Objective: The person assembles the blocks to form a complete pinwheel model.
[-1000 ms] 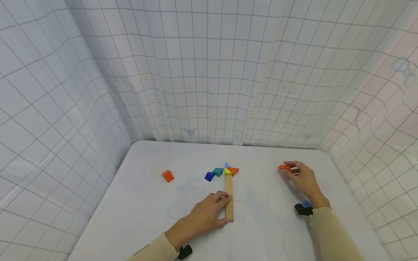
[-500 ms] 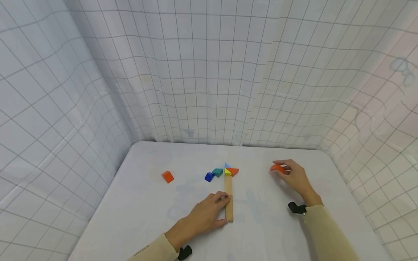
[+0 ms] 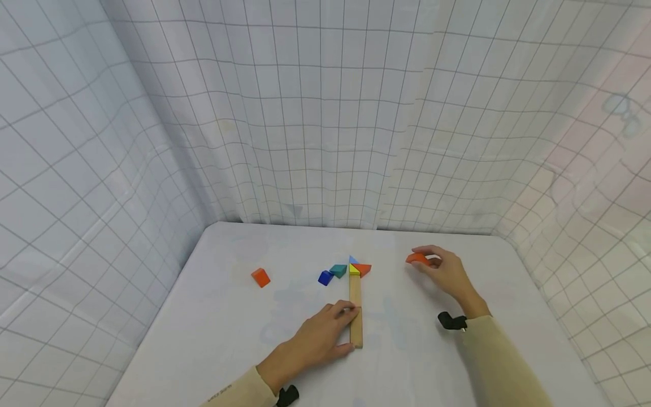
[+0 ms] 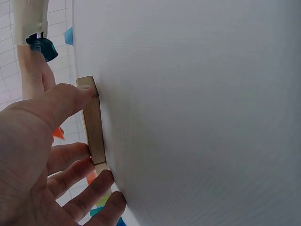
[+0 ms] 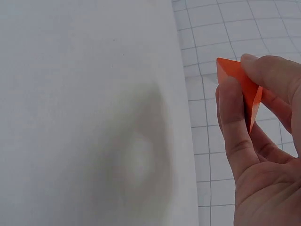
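In the head view my left hand [image 3: 317, 336] rests against a strip of two plain wooden blocks laid end to end. Its fingertips touch near their joint, and the thumb touches the near end of the closer wooden block [image 3: 356, 330]. The left wrist view shows the thumb and index finger spread along that block [image 4: 94, 122]. My right hand [image 3: 450, 277] pinches an orange triangular block [image 5: 240, 77] between thumb and fingers, raised above the table. At the strip's far end lie a yellow triangular block [image 3: 354, 270], a red-orange triangular block [image 3: 363, 269] and a light blue block [image 3: 352, 260].
A teal block [image 3: 338, 271] and a dark blue block [image 3: 325, 277] lie just left of the strip's far end. Farther left is an orange block [image 3: 261, 277]. Gridded white curtains [image 3: 325, 141] surround the back and sides of the white table [image 3: 218, 316].
My right hand has moved left with the orange triangular block, toward the strip. The left hand has stayed against the wooden blocks.
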